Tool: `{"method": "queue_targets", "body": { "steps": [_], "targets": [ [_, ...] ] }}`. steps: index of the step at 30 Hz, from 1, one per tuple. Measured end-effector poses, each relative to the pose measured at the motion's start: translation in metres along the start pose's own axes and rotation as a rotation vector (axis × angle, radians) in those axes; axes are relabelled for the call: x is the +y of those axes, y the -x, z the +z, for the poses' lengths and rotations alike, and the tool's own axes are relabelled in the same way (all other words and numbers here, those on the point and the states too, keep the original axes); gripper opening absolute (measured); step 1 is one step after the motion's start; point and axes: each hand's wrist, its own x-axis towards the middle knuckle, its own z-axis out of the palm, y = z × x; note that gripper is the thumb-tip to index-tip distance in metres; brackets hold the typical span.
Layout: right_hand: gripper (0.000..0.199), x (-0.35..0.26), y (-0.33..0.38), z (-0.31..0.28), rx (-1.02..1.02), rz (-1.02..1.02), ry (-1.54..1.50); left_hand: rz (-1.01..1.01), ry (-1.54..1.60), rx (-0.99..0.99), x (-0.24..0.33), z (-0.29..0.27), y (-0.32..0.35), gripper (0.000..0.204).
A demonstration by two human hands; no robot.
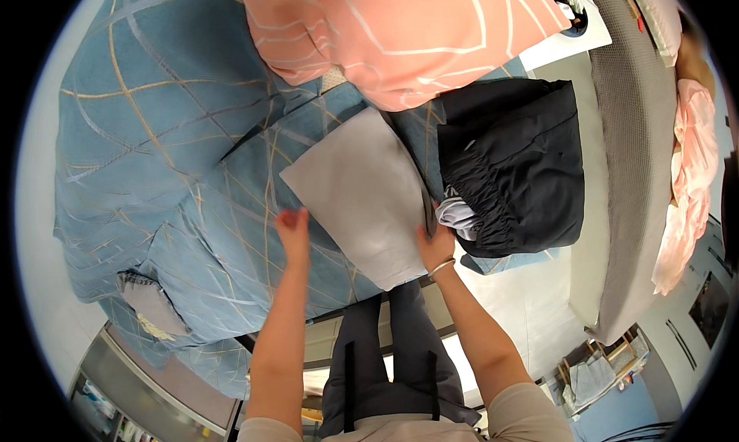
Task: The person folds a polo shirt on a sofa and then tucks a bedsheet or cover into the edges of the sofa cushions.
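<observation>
A smooth grey piece of folded cloth [362, 192], probably a garment, lies slantwise on the blue bed cover in front of me. Its right edge shows a darker layer beneath. My right hand [436, 246] is at that edge, thumb and fingers closed about it, with a thin bracelet at the wrist. Just off the cloth's left side, my left hand [292, 225] hovers above the cover, its fingers curled and smeared by motion. Black clothing [516, 165] with a gathered waistband lies to the right, and a striped grey-and-white cloth [457, 213] pokes out at its left edge.
The blue bed cover [154, 134] has crossing pale lines. A coral patterned bedding piece [416, 34] lies at the far side. At the far right stand a white table [570, 48] and a grey-covered surface [635, 134] with pink cloth [693, 165]. A grey item [152, 302] rests at left.
</observation>
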Motion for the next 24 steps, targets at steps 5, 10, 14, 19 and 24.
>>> {"method": "queue_targets", "body": {
  "steps": [5, 10, 14, 19, 24],
  "targets": [
    [0.078, 0.014, -0.037, 0.017, 0.081, -0.069, 0.053, -0.471, 0.243, -0.464, -0.039, 0.039, 0.095, 0.047],
    [0.075, 0.002, -0.037, 0.029, -0.126, -0.030, 0.168, -0.529, 0.312, -0.376, -0.066, 0.048, 0.134, 0.050],
    [0.075, 0.023, -0.029, 0.028, -0.093, -0.127, -0.070, -0.739, 0.372, -0.526, -0.045, 0.024, 0.132, 0.051],
    [0.077, 0.025, -0.040, 0.036, -0.197, -0.045, -0.236, -0.835, 0.344, -0.653, -0.057, -0.015, 0.117, 0.051],
    [0.069, 0.012, -0.036, 0.043, 0.038, -0.132, -0.052, -0.976, 0.390, -0.677, -0.050, -0.026, 0.134, 0.054]
  ]
}}
